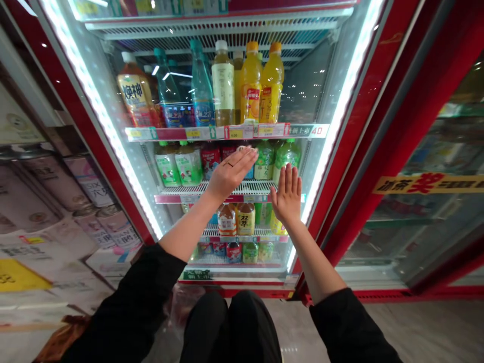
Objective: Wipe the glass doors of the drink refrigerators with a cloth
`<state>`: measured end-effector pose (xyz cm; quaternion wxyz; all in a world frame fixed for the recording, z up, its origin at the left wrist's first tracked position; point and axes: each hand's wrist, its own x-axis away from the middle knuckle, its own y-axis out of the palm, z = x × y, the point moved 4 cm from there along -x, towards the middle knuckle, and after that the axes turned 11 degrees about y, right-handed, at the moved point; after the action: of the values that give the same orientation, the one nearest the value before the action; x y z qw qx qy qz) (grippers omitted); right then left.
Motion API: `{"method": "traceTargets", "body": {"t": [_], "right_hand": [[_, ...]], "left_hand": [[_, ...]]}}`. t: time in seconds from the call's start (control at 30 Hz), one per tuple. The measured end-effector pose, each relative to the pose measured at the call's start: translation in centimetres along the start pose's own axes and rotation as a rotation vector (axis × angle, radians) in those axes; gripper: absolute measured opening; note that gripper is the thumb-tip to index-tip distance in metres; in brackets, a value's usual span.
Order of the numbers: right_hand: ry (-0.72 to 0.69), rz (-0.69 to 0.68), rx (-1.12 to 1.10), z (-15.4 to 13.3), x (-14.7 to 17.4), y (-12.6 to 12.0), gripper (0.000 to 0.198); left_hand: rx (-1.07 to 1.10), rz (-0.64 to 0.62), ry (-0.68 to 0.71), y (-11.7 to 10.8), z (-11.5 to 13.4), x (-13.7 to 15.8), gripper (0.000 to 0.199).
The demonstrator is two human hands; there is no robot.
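My left hand point(232, 170) reaches up in front of a lit drinks fridge, fingers pressed together and pointing right, a ring on one finger. Something small and white point(241, 148) peeks out past its fingers; I cannot make out what it is. Lower and to the right, my right hand point(287, 196) is held flat with fingers stretched upward and nothing in it. Light reflections show on the glass door point(310, 85) before the shelves. Behind my hands stand green-capped bottles point(263, 160) and red-labelled drinks point(210, 160), partly hidden.
Orange juice bottles point(251, 83), blue bottles point(202, 85) and a tea bottle point(224, 85) stand on the upper shelf. Stacked pink drink packs point(45, 176) line the left side. A second red-framed fridge point(427, 222) is at the right. My knees point(230, 322) show below.
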<state>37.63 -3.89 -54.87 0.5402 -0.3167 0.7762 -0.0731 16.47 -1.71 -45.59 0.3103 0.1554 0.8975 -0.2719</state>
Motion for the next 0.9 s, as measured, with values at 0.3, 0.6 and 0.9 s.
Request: {"method": "traceTargets", "body": {"t": [0.3, 0.6, 0.9], "right_hand": [[-0.047, 0.045, 0.015, -6.9, 1.4, 0.5, 0.092], [0.017, 0.052, -0.017, -7.7, 1.7, 2.7, 0.080], [0.042, -0.014, 0.057, -7.2, 1.7, 2.5, 0.076]], "left_hand": [[-0.004, 0.148, -0.052, 0.3, 4.1, 4.2, 0.079], [-0.136, 0.286, -0.059, -1.4, -1.0, 0.3, 0.074], [-0.090, 0.125, -0.015, -0.4, 1.4, 3.2, 0.074]]}}
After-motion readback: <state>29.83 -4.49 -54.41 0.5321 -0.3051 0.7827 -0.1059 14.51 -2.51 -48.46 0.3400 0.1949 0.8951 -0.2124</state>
